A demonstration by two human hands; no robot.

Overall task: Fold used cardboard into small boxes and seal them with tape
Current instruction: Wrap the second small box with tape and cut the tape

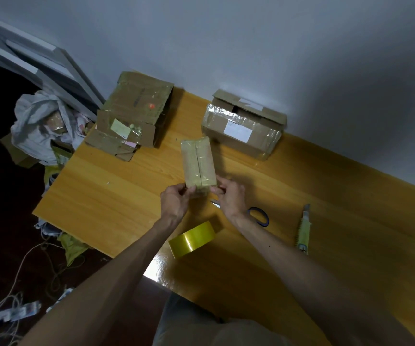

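Both hands, left hand and right hand, are pinched on the near end of a small taped brown cardboard box on the yellow wooden table; its seam appears sealed, while flattened brown cardboard is left unfolded

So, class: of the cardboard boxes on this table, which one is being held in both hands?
The small narrow box, held at its near end by the left hand and right hand. The labelled box and flattened boxes lie untouched.
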